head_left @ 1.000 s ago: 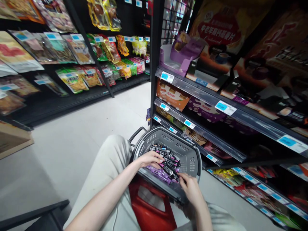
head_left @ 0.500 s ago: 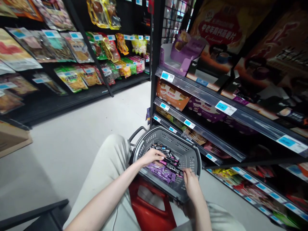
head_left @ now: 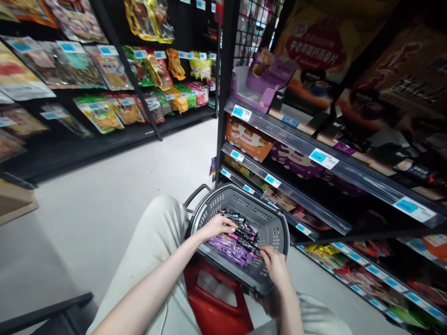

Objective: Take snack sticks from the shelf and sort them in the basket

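Note:
A grey shopping basket [head_left: 270,227] sits in front of my knees, holding a pile of slim stick sachets. Black stick sachets [head_left: 248,235] with pink and white marks lie in the middle and towards the back. Along the near side are purple stick sachets [head_left: 230,251]. My left hand [head_left: 219,226] reaches in from the left, its thumb and fingers closed over the black sachets. At the right end of the same pile, my right hand [head_left: 275,262] pinches the tip of a black sachet. The fingers partly hide what they grip.
A red stool [head_left: 214,304] stands below the basket, between my legs. Close on the right is a shelf unit [head_left: 286,128] with boxes and packets. Bagged snacks [head_left: 99,114] fill shelves across the aisle on the left. A cardboard box [head_left: 16,200] lies at the left edge.
The view has shifted slightly, so the shelves and basket sit a little further left. Both hands stay at the black sachets in nearly the same pose.

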A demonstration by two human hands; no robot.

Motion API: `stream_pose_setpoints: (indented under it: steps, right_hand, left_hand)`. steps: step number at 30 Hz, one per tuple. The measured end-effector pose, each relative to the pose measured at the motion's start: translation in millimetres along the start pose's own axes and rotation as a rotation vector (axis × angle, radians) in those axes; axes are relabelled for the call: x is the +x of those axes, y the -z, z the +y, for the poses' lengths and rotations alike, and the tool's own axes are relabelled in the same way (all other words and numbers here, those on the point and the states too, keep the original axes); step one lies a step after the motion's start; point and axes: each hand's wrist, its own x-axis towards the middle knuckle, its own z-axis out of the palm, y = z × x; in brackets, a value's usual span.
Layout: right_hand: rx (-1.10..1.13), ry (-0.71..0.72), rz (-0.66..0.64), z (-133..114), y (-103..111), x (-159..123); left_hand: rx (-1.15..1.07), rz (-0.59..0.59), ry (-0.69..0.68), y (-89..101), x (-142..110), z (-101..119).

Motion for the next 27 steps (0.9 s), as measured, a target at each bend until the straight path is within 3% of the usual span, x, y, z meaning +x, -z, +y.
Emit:
stream_pose_setpoints:
  steps: [4, 9, 18, 21, 27]
  right_hand:
    - [-0.013, 0.013, -0.131, -14.0, 0.0, 0.3]
    - [-0.089, 0.011, -0.164, -24.7, -0.1, -3.5]
    - [-0.36, 0.114, 0.001, -27.8, 0.5, -12.1]
    - [-0.433, 0.068, 0.029, -31.2, 0.8, -10.5]
    - [-0.133, -0.052, -0.042, -31.9, -2.3, -8.3]
  left_hand:
    - [0.022, -0.023, 0.026, 10.5, -2.9, 3.7]
    - [0.012, -0.062, 0.078, 22.8, -7.4, 6.9]
    - [-0.091, -0.072, 0.209, 33.4, -11.1, 14.6]
    - [-0.088, -0.067, 0.199, 33.1, -10.9, 14.3]
    - [-0.108, -0.012, 0.166, 30.3, -7.2, 9.5]
